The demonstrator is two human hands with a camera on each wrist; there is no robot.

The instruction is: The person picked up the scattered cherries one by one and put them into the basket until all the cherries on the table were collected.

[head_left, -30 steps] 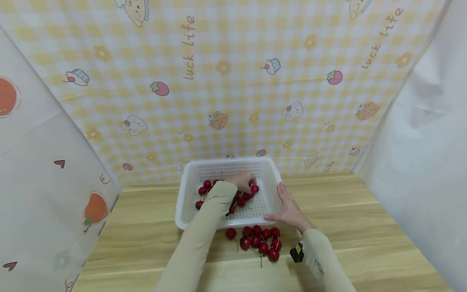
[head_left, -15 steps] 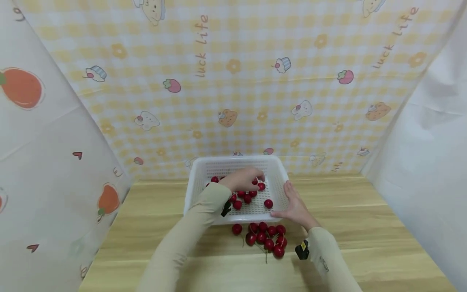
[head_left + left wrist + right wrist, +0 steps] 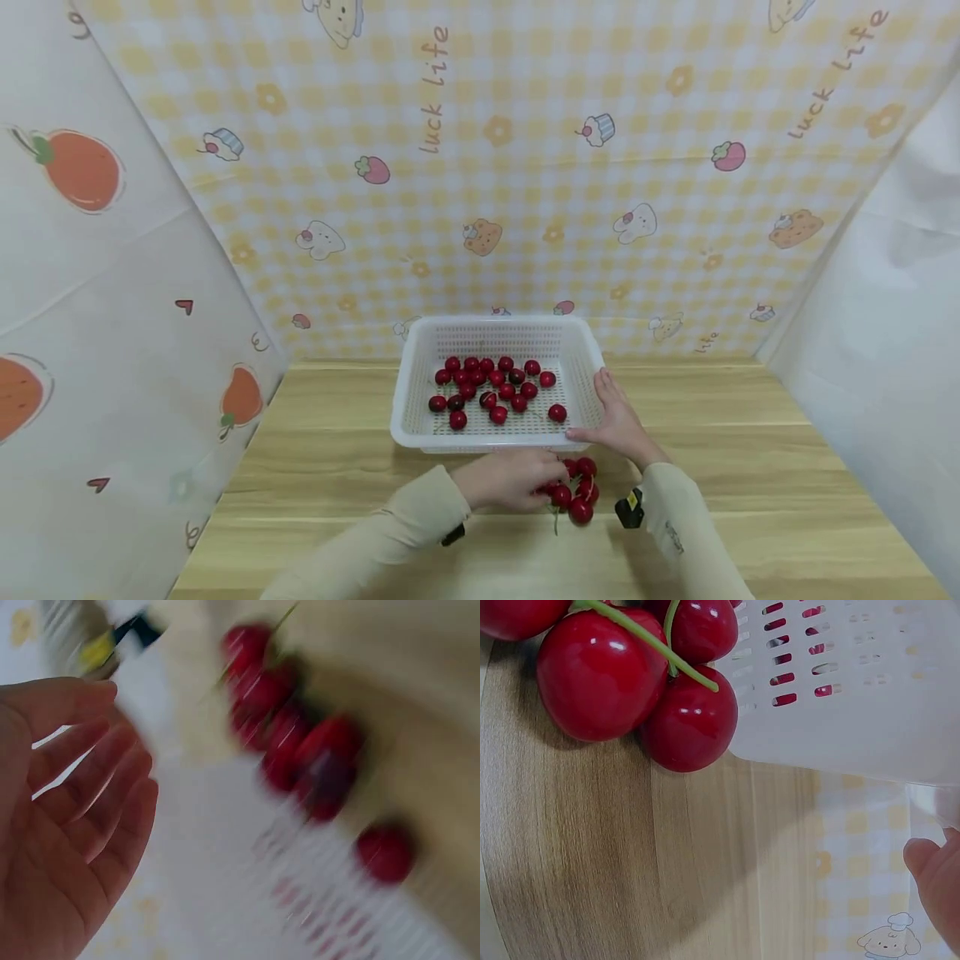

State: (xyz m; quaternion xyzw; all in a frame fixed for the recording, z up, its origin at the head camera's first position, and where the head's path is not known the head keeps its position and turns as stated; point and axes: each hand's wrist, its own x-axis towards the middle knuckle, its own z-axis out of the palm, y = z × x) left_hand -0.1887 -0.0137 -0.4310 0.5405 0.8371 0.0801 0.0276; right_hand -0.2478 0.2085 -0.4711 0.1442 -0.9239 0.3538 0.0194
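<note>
A white plastic basket with slotted walls stands on a light wood-grain counter, holding a loose scatter of round, dark red cherries on its perforated floor. More glossy red cherries with green stems lie on the counter just in front of the basket's near right corner.

The left hand is over this outside cluster, its back covering several cherries, so their full number cannot be made out. In the left wrist view its fingers are loosely bent and parted, with nothing in the palm; the cherries there are smeared by blur. Whether a fingertip touches one in the head view cannot be told.

The right hand is spread at the basket's right side, thumb at the front rim and nearly straight fingers against the right edge. The right wrist view cuts most of it off at the frame's edge, and crops the nearest cherries too.

Beige sleeves run out at the bottom. A black wrist device shows by the right cuff; its counterpart at the left is largely hidden.
</note>
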